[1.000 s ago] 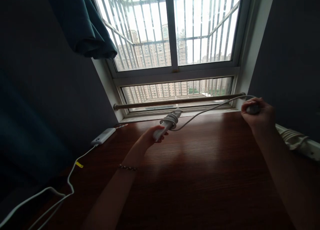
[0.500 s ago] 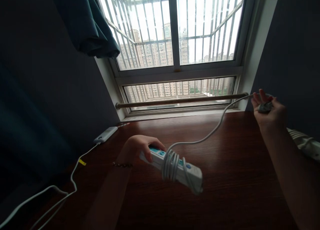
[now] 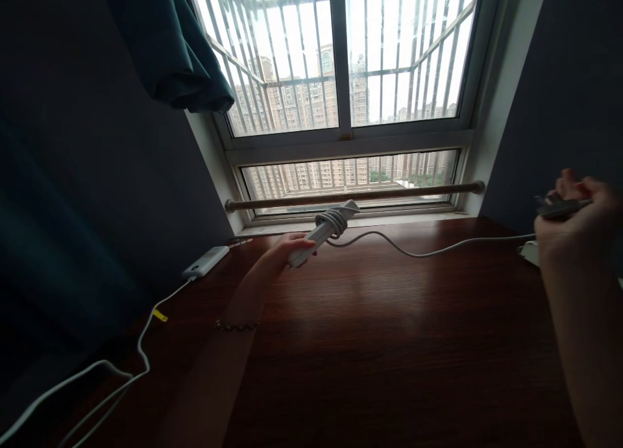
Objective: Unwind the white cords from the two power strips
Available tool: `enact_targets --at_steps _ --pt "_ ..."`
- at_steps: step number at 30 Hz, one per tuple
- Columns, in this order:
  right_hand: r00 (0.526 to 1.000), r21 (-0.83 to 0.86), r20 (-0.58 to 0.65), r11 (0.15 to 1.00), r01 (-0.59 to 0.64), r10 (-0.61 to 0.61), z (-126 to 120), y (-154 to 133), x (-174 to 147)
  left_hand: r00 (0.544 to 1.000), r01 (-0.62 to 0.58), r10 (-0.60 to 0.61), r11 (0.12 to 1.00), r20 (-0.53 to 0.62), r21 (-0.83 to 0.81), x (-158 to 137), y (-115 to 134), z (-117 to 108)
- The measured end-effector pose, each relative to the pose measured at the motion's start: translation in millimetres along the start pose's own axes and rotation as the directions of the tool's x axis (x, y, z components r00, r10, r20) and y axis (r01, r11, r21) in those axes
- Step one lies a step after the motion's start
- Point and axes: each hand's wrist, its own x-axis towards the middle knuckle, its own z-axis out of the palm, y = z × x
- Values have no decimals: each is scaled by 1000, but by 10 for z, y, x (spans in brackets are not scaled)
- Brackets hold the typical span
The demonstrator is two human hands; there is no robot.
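My left hand (image 3: 291, 245) is closed around the lower end of a white power strip (image 3: 309, 250), held tilted up to the right above the wooden surface. Several turns of its cord wrap the strip's upper part, and the sockets face away from me. From these turns the white cord (image 3: 421, 254) sags and runs right, passing below my right hand (image 3: 579, 217). That hand, turned palm up at the far right, is closed on a grey plug (image 3: 562, 208); blur hides its details.
A white box-like device (image 3: 207, 262) with a white cable (image 3: 143, 344) and yellow tag lies at the left. A white object (image 3: 529, 252) is partly hidden behind my right wrist. Beyond the dark red wooden surface (image 3: 389, 344) are a rail (image 3: 360, 197) and a barred window.
My left hand has moved the power strip up and away, turning its sockets from view. My right hand has moved right with the plug, and the cord now hangs lower.
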Motion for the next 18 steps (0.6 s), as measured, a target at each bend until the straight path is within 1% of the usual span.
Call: enact_targets --at_steps 1,2,3,4,5,6,7,8,9,10,11,12,13,14,15,17,18 --pt "993 -20 89 996 -81 83 65 77 -97 1000 -30 29 998 -12 -48 -3 22 51" --pt "972 -54 117 979 -197 202 130 162 -221 998 -57 56 994 -20 -91 -12 44 102" --pt "937 -97 182 953 -286 299 189 251 -373 996 -83 81 988 -28 -128 -26 65 150" --pt "875 -181 218 899 -399 432 238 339 -548 994 -107 103 980 -30 -168 -42 84 197" --pt "811 -253 237 840 -480 535 273 423 -737 992 -123 122 968 -22 -218 -60 99 241" --pt "759 -302 256 796 -525 598 292 499 -932 990 -133 138 951 -2 -279 -77 112 283" --pt "665 -381 292 722 -578 687 294 565 -1122 987 -138 156 928 25 -347 -92 120 322" --pt "408 -558 377 555 -617 832 281 621 -1301 983 -135 174 899 57 -417 -105 124 358" --pt "191 -660 439 459 -594 878 257 667 -1461 976 -128 195 869 93 -478 -115 123 391" --pt "29 -711 486 414 -568 873 225 704 -1600 968 -118 216 843 130 -525 -123 117 421" --pt "-97 -739 515 384 -554 852 190 735 -1715 958 -110 236 827 161 -552 -128 106 449" --pt "-184 -750 530 357 -556 828 154 761 -1809 949 -103 252 817 190 -567 -132 93 474" --pt "-237 -748 543 337 -572 805 120 785 -1884 940 -96 265 812 217 -576 -135 77 497" --pt "-272 -739 552 312 -597 788 88 808 -1943 929 -90 277 810 243 -580 -139 63 520" --pt "-288 -724 560 289 -626 777 60 830 -1989 919 -85 289 810 269 -580 -147 52 541" --pt "-306 -698 560 240 -675 770 15 872 -2051 895 -57 295 821 336 -568 -174 51 584" --pt "-294 -685 559 233 -690 775 -2 889 -2070 883 -34 284 834 374 -551 -194 63 605"
